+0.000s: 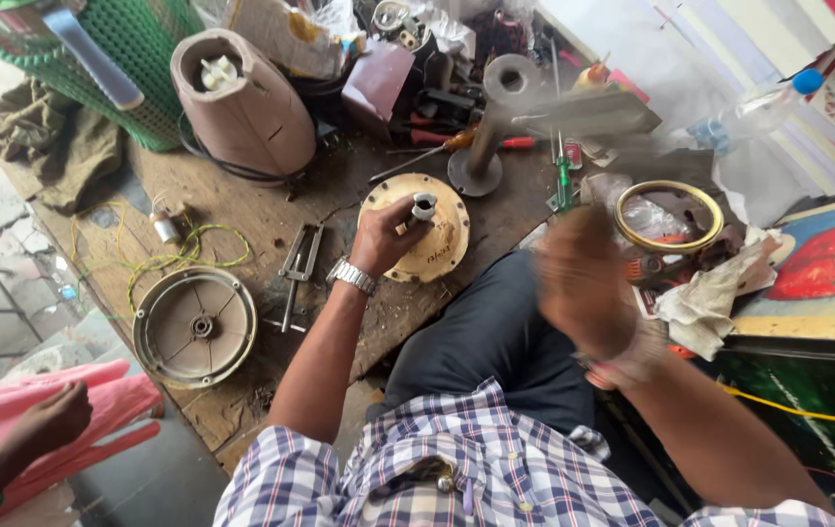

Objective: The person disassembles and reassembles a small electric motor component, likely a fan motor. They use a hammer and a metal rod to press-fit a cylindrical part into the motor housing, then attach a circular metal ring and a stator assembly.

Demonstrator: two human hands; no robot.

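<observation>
**Fan motor teardown, mid-swing on the bench**

Nearest the camera is the plaid shirt and a dark trouser knee. The right hand (583,283) is raised and smeared with motion blur, gripping a hammer (573,112) by the handle, fingers wrapped tight as far as I can tell. The left hand (385,237) pinches a small metal sleeve (423,206) upright on the centre of the round cream motor cover (427,229), which lies flat mid-bench. My read is that the sleeve is being driven in or out of that cover. The next blow needs to land square on the sleeve top, clear of the fingers.

Count: two round covers, with the second, grey ribbed cover (195,327) further left, one brass-coloured ring (669,217) to the right, one screwdriver (456,143) beyond, and one brownish motor housing (242,98) at the back. Someone else's hand (54,418) sits at lower left.
</observation>
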